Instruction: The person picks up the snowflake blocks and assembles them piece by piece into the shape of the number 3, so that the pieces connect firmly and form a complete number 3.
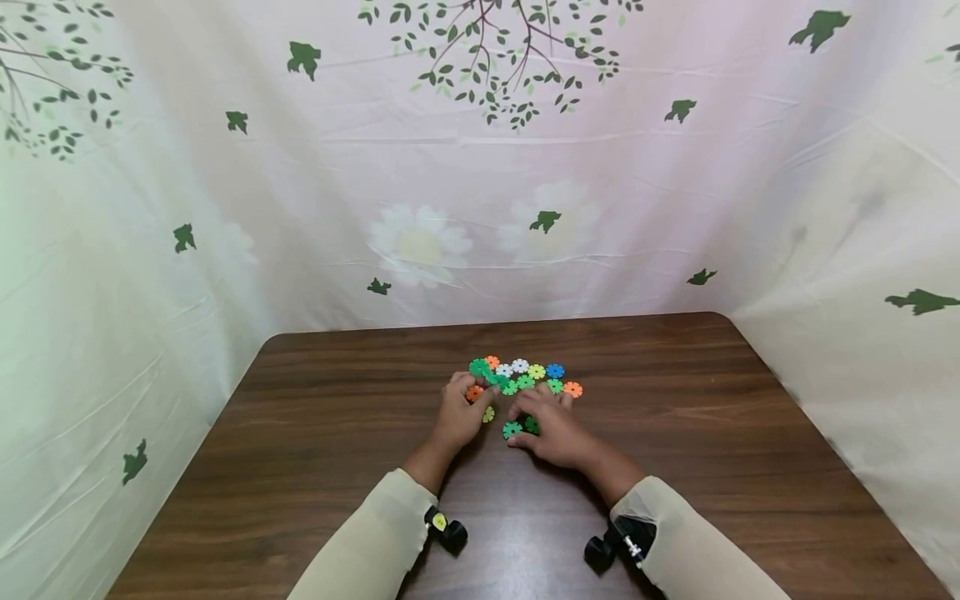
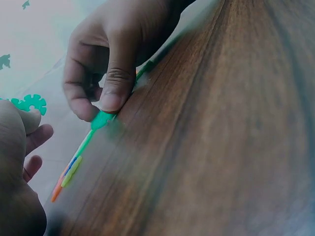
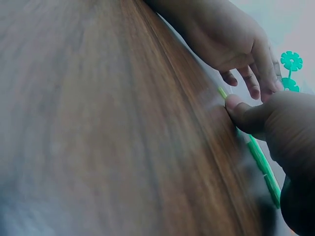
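My left hand pinches a short chain of green snowflake discs at the left end of the group. In the right wrist view, two joined green discs rise above its fingertips. My right hand has its thumb and fingers on a single green snowflake disc lying on the table near the front. Beside it a darker green disc is partly covered by the fingers. An orange disc and a yellow-green disc lie by the left hand.
Beyond the hands lie several more discs on the brown table: white, yellow, blue and orange. A printed curtain hangs behind the table. Both sleeves carry wrist cameras.
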A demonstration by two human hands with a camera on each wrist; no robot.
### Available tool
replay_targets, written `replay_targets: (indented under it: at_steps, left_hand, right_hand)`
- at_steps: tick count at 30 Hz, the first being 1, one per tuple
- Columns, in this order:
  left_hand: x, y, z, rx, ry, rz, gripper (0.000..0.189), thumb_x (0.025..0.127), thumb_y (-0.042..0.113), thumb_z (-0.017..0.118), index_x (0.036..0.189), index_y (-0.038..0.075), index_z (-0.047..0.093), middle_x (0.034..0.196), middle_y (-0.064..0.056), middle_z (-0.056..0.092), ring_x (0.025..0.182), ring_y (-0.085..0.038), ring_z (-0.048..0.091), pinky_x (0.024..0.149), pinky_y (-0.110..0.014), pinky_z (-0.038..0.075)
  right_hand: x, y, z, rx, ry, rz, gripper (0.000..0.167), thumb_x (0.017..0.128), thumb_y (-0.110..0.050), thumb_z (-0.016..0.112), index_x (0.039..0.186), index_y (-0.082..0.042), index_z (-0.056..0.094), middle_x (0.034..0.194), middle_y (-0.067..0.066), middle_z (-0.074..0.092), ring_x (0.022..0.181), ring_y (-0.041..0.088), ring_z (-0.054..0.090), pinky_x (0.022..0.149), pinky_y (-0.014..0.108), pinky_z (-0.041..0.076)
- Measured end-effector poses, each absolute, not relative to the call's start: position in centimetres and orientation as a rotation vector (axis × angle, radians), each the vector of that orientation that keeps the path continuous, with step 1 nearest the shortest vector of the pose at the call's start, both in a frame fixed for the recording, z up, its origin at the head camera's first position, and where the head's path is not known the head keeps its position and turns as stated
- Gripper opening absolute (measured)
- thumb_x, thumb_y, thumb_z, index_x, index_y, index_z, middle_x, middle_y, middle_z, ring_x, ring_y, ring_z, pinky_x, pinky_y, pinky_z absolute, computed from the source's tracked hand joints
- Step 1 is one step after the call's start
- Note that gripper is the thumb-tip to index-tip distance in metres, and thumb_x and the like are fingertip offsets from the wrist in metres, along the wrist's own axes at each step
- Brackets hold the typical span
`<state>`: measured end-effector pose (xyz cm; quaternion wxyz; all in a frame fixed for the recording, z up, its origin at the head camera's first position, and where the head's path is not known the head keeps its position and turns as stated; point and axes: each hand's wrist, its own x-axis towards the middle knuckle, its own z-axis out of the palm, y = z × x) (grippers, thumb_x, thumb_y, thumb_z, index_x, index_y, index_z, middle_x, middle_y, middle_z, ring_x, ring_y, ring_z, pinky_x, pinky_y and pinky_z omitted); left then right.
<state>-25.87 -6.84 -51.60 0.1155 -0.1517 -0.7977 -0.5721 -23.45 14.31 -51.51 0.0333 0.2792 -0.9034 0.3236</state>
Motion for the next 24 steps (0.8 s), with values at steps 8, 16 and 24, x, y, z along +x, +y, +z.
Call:
replay_targets:
  at_steps: [8,16,24]
  left_hand:
    - [-25.92,-6.96,-51.79,-0.473,-2.313,-1.702,0.014,0.101,0.01,0.078,0.089,0.003,0.076,0.103,-0.016,0.07,0.114,-0.029,0.062,0.103,-0.06,0.052]
    - [-25.83,-6.86,-51.69,-0.474,-2.314,-1.67,0.014,0.101,0.011,0.078,0.089,0.003,0.077,0.102,-0.016,0.071,0.112,-0.03,0.063,0.103,-0.061,0.053]
    - [-25.72,-6.81,-51.62,-0.464,-2.316,-1.668,0.016,0.099,0.006,0.079,0.086,0.0,0.074,0.102,-0.019,0.07,0.109,-0.032,0.063,0.098,-0.059,0.055]
  right_hand:
    - [-23.18,14.17,-51.37,0.861,-2.719,1.079,0.029,0.09,-0.023,0.09,0.113,-0.021,0.072,0.1,-0.008,0.065,0.095,0.009,0.055,0.095,0.046,0.023]
    - [-23.39,14.04,-51.62,0.771,-2.515,1.179,0.034,0.092,-0.013,0.086,0.125,-0.008,0.077,0.099,0.001,0.07,0.089,0.02,0.062,0.092,0.043,0.04]
    - [-23.46,13.94,-51.58,0.627,-2.489,1.371,0.039,0.095,-0.007,0.082,0.133,-0.007,0.074,0.097,0.003,0.064,0.09,0.014,0.055,0.078,0.03,0.05]
